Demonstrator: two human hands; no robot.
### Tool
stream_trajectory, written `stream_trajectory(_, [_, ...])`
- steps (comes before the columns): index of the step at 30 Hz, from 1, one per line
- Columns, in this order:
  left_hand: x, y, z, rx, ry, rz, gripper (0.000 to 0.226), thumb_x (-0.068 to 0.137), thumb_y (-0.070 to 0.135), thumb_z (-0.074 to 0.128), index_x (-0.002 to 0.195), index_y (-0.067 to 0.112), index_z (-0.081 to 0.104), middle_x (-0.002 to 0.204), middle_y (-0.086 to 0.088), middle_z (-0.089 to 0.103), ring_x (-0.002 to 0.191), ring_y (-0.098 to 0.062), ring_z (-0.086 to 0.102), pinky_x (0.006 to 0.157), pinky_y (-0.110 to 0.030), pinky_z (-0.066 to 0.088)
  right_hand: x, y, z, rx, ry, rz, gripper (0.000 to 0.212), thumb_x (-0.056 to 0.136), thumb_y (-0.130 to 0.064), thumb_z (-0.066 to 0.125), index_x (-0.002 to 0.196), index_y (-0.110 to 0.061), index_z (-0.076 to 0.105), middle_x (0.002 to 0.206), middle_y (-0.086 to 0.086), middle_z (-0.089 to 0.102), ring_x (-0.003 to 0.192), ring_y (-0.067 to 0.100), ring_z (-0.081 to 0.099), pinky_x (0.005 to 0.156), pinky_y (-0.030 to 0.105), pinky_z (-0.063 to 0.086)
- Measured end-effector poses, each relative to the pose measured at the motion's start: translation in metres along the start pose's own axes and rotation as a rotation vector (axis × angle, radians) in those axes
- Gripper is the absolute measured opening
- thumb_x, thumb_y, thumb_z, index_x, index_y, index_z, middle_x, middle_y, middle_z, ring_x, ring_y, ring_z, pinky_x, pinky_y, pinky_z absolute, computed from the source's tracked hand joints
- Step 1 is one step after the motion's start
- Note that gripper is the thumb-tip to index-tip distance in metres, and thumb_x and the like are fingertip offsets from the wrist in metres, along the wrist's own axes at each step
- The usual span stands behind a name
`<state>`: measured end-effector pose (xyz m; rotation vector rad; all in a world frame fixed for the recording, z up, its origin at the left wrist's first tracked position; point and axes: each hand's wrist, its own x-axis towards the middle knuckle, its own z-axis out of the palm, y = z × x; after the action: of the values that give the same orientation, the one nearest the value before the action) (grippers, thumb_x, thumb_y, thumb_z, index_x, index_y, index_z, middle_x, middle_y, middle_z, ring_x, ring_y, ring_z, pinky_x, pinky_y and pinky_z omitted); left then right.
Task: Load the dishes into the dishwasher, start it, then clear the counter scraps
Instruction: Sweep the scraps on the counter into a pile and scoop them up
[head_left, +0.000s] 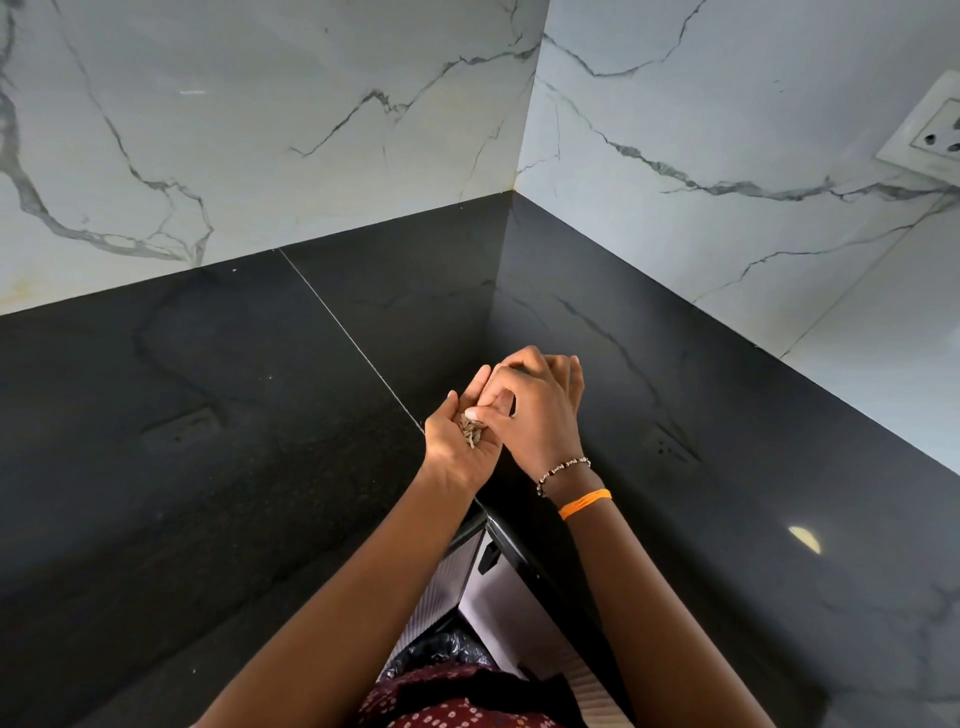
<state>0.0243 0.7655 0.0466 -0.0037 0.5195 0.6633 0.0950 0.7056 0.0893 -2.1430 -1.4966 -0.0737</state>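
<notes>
The left hand (457, 447) is turned palm up and cupped over the inner corner of the black surface (218, 426), a little below the middle of the view. A small heap of pale scraps (471, 432) lies in its palm, the fingers loosely curved around them. The right hand (535, 410) sits at about 2 o'clock from the left one, touching it and partly covering its fingers; its thumb tip rests at the edge of the scraps and its fingers are curled down over the left fingertips. Whether it pinches any scraps cannot be told. On the right wrist are a beaded bracelet (563, 467) and, nearer the elbow, an orange thread band (584, 503).

The surface runs in an L shape, with a thin seam crossing it from 11 o'clock toward the hands. Marbled white wall tiles (291, 104) rise behind it. A white socket plate (930, 130) is on the wall at 2 o'clock. At 6 o'clock, between the forearms, shows a dark red patterned garment (441, 701).
</notes>
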Motion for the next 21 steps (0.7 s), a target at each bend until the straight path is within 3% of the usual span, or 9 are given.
stream_trajectory(4, [-0.001, -0.001, 0.003, -0.051, -0.024, 0.003, 0.052, 0.102, 0.031, 0.023, 0.109, 0.0, 0.064, 0.104, -0.021, 0.068, 0.089, -0.026, 0.069, 0.072, -0.028, 0.058, 0.0, 0.014, 0.002, 0.079, -0.011, -0.007, 0.01, 0.086, -0.029, 0.061, 0.086, -0.029, 0.071, 0.113, -0.01, 0.052, 0.113, 0.017, 0.038, 0.111, 0.052, 0.008])
stream_trajectory(8, [0.0, 0.004, 0.003, -0.112, -0.051, 0.006, 0.052, 0.101, 0.028, 0.024, 0.106, -0.005, 0.064, 0.108, -0.022, 0.068, 0.099, -0.031, 0.065, 0.083, -0.038, 0.052, -0.011, 0.049, 0.011, 0.138, 0.073, 0.215, 0.022, 0.091, -0.019, 0.054, 0.108, -0.025, 0.067, 0.117, -0.001, 0.056, 0.113, 0.023, 0.044, 0.103, 0.039, 0.026])
stream_trajectory(10, [0.0, 0.007, 0.002, -0.128, -0.049, 0.01, 0.052, 0.102, 0.028, 0.025, 0.106, -0.005, 0.064, 0.11, -0.023, 0.067, 0.099, -0.032, 0.066, 0.083, -0.038, 0.052, -0.022, 0.065, 0.023, 0.053, -0.137, 0.367, 0.038, 0.094, -0.027, 0.049, 0.131, -0.017, 0.05, 0.138, 0.006, 0.044, 0.133, 0.028, 0.031, 0.111, 0.04, 0.019])
stream_trajectory(12, [0.0, 0.01, 0.001, -0.127, -0.045, 0.018, 0.052, 0.102, 0.029, 0.024, 0.108, -0.005, 0.064, 0.111, -0.022, 0.067, 0.099, -0.031, 0.066, 0.083, -0.038, 0.053, -0.035, 0.073, 0.041, -0.044, -0.355, 0.417, 0.06, 0.096, -0.04, 0.039, 0.146, -0.012, 0.023, 0.156, 0.006, 0.015, 0.145, 0.027, 0.005, 0.117, 0.045, 0.005])
stream_trajectory(15, [-0.001, 0.013, 0.0, -0.124, -0.039, 0.026, 0.051, 0.102, 0.028, 0.025, 0.109, -0.004, 0.064, 0.112, -0.021, 0.066, 0.101, -0.031, 0.065, 0.085, -0.037, 0.052, -0.046, 0.069, 0.067, -0.192, -0.391, 0.311, 0.073, 0.095, -0.054, 0.025, 0.148, -0.011, 0.0, 0.158, 0.005, -0.006, 0.145, 0.025, -0.011, 0.115, 0.047, -0.006])
stream_trajectory(18, [-0.003, 0.014, -0.001, -0.115, -0.043, 0.031, 0.051, 0.102, 0.028, 0.025, 0.111, -0.003, 0.063, 0.114, -0.021, 0.066, 0.104, -0.03, 0.064, 0.088, -0.037, 0.051, -0.04, 0.064, 0.078, -0.23, -0.353, 0.227, 0.071, 0.094, -0.057, 0.023, 0.149, -0.016, 0.004, 0.158, 0.002, -0.003, 0.145, 0.026, -0.008, 0.114, 0.052, -0.005])
stream_trajectory(21, [-0.004, 0.015, -0.001, -0.112, -0.043, 0.033, 0.05, 0.102, 0.028, 0.025, 0.111, -0.004, 0.063, 0.113, -0.021, 0.066, 0.104, -0.03, 0.063, 0.088, -0.037, 0.051, -0.031, 0.069, 0.08, -0.198, -0.322, 0.173, 0.059, 0.095, -0.051, 0.03, 0.147, -0.026, 0.019, 0.158, -0.002, 0.008, 0.145, 0.026, 0.0, 0.115, 0.052, -0.001])
